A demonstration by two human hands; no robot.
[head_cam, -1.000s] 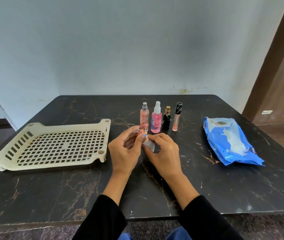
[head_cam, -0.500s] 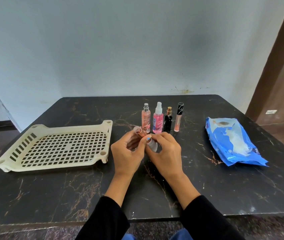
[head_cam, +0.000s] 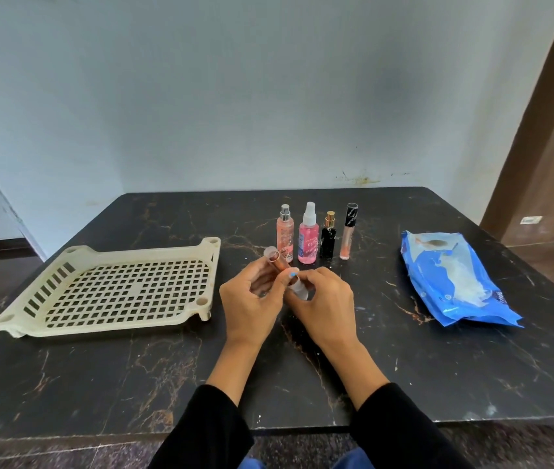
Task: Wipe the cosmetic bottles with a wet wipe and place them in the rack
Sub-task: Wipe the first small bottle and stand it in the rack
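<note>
Gripping one small bottle between them, both hands, left and right, tilt it up-left toward the rack.

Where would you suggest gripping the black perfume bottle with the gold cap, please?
Take the black perfume bottle by its gold neck, coming from above. It stands upright with the pink spray bottle and lip gloss tube close on either side, so a side grip has little room.
</note>
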